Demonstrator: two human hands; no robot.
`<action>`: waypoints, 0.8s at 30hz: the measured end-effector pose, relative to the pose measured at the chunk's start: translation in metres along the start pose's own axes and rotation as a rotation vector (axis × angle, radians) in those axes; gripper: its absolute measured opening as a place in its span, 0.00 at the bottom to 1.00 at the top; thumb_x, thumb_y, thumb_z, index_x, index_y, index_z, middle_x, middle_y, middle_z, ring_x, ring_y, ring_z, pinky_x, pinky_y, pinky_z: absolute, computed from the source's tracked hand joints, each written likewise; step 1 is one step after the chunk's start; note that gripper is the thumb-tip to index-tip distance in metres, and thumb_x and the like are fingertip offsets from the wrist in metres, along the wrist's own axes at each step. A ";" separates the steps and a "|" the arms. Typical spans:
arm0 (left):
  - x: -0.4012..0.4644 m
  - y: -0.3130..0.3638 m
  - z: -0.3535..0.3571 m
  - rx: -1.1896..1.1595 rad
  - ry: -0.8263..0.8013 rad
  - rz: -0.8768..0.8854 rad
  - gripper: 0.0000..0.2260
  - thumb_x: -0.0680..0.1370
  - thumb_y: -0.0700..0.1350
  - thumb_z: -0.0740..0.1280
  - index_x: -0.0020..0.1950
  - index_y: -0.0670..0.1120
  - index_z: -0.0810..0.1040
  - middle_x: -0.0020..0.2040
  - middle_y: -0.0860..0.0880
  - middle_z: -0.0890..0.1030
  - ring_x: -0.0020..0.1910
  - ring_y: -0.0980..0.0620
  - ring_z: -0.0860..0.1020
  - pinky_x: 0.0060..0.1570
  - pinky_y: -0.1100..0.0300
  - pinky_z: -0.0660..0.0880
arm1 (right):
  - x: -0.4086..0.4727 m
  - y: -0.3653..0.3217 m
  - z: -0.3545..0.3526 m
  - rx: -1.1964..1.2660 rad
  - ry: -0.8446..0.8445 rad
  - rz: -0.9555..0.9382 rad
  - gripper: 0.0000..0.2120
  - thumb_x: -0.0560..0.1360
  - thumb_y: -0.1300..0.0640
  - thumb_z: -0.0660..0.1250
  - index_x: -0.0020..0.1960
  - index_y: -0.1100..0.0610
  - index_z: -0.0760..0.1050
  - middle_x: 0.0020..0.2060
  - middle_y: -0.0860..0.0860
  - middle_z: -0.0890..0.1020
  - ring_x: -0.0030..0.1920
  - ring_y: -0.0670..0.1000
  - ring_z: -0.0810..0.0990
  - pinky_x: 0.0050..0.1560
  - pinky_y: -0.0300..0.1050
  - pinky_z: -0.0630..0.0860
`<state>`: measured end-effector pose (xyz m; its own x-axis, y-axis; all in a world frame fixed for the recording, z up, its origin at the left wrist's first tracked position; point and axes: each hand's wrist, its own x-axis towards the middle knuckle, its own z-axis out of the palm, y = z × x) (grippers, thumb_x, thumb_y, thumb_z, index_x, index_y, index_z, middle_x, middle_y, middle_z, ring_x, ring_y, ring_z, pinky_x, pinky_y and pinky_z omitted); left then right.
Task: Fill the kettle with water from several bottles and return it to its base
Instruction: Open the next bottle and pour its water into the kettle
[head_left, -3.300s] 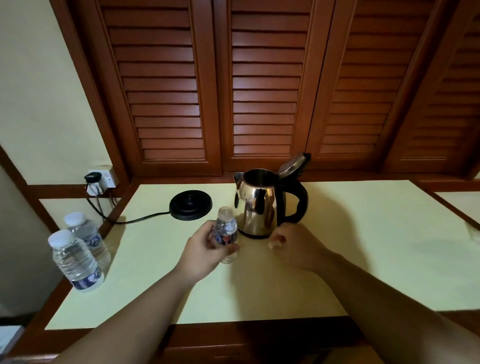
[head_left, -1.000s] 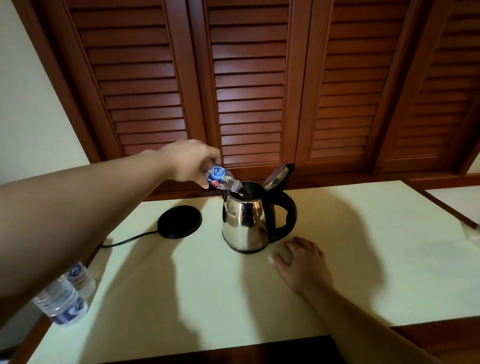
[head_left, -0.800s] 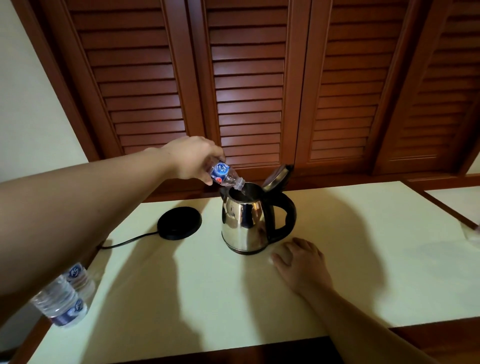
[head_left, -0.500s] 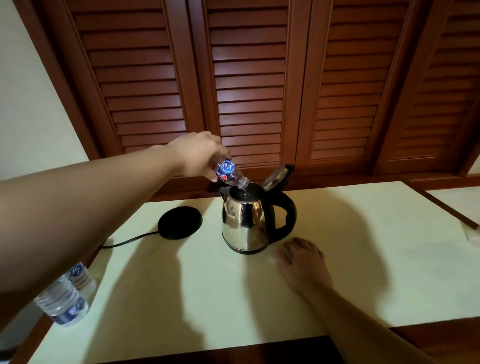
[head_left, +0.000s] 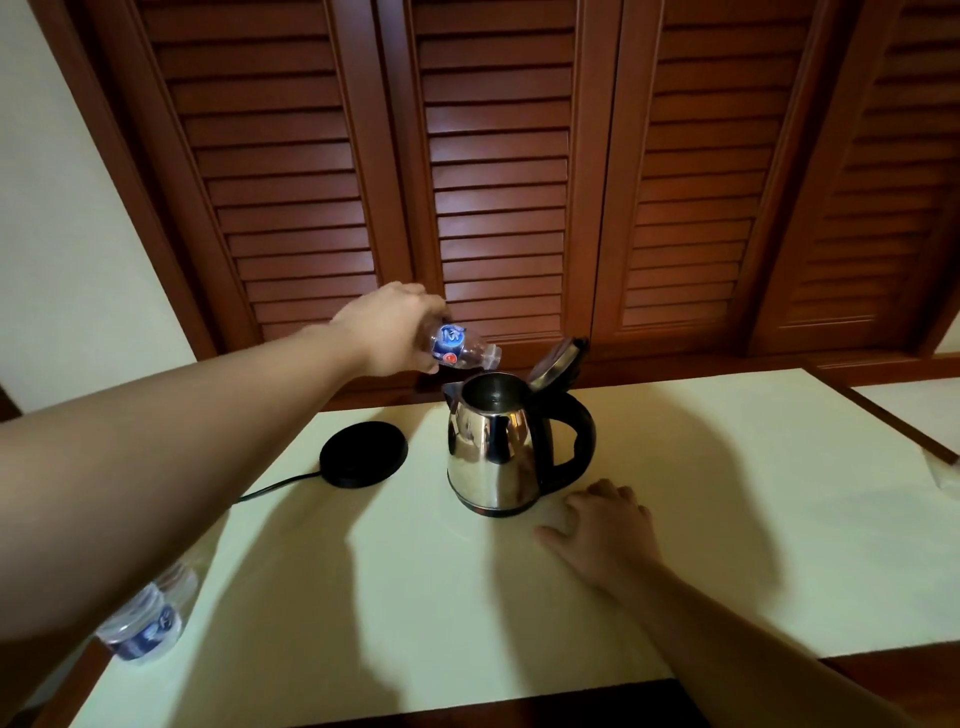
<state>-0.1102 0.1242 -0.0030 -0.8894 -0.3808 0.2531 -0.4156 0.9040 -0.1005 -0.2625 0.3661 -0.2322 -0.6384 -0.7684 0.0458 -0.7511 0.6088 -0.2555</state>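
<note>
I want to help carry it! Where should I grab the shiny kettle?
Probably take the kettle by its black handle, coming from the right. The loop sticks out on that side and leaves room for fingers, while the steel body is smooth and wide.

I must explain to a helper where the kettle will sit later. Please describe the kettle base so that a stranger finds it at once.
Start at the pale tabletop below the wooden louvred doors. The steel kettle stands there with its lid open; the kettle base lies beside it, on the left hand's side. It is the only flat black disc there, with a black cord running from it.
</note>
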 end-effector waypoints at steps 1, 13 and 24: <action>-0.005 -0.004 0.005 -0.052 0.003 -0.021 0.31 0.69 0.54 0.81 0.70 0.52 0.76 0.53 0.52 0.73 0.58 0.46 0.75 0.57 0.48 0.76 | 0.000 -0.001 -0.001 0.013 0.008 -0.008 0.28 0.73 0.28 0.61 0.62 0.46 0.80 0.60 0.50 0.75 0.62 0.54 0.70 0.61 0.51 0.72; -0.105 0.000 0.080 -0.575 0.173 -0.143 0.24 0.68 0.51 0.83 0.62 0.52 0.81 0.51 0.50 0.77 0.50 0.51 0.78 0.55 0.54 0.75 | -0.025 -0.041 -0.045 0.604 0.220 -0.115 0.05 0.78 0.48 0.72 0.46 0.48 0.80 0.39 0.46 0.81 0.40 0.45 0.79 0.40 0.38 0.73; -0.138 0.037 0.106 -0.706 0.093 -0.054 0.26 0.71 0.52 0.81 0.68 0.57 0.78 0.56 0.56 0.79 0.54 0.59 0.77 0.51 0.69 0.71 | -0.049 -0.067 -0.080 0.613 0.209 -0.193 0.11 0.81 0.47 0.69 0.61 0.48 0.81 0.46 0.43 0.83 0.46 0.42 0.80 0.43 0.29 0.73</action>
<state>-0.0227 0.1894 -0.1435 -0.8379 -0.4392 0.3241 -0.2083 0.8061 0.5540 -0.1944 0.3786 -0.1405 -0.5674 -0.7606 0.3156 -0.6630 0.1947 -0.7228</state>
